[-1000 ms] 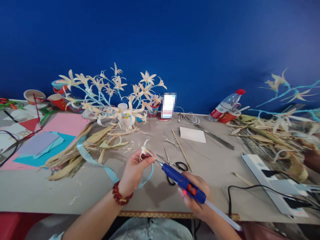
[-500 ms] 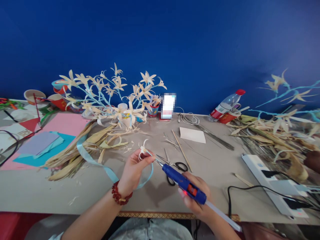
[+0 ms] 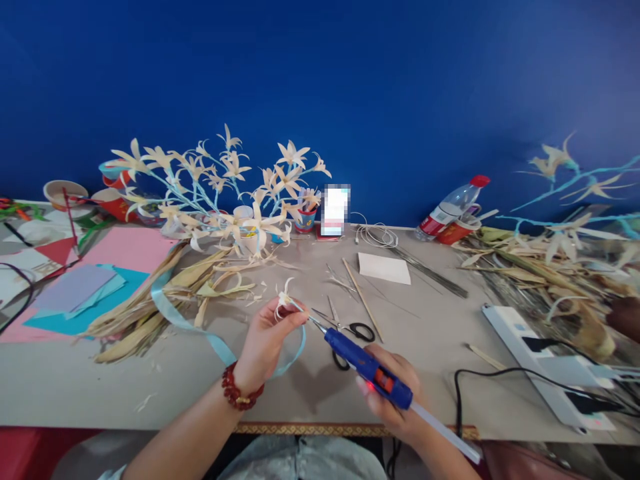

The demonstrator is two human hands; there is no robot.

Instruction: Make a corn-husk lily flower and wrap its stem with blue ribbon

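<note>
Between the fingertips of my left hand is a small cream husk flower on a thin stem wrapped in light blue ribbon. The light blue ribbon trails from that hand across the table to the left. My right hand is wrapped round a blue hot glue gun, with a glue stick poking out of its back end. The gun's metal nozzle points at my left fingertips and the stem; whether it touches them I cannot tell. Black-handled scissors lie behind the gun, partly covered by it.
Finished flower branches stand at the back left, above dried husks and coloured paper. A wooden stick and white card lie mid-table. On the right are a power strip, a tilted plastic bottle and more husks.
Both hands, the flower and the glue gun hold nearly the same pose. The view has shifted very slightly.
</note>
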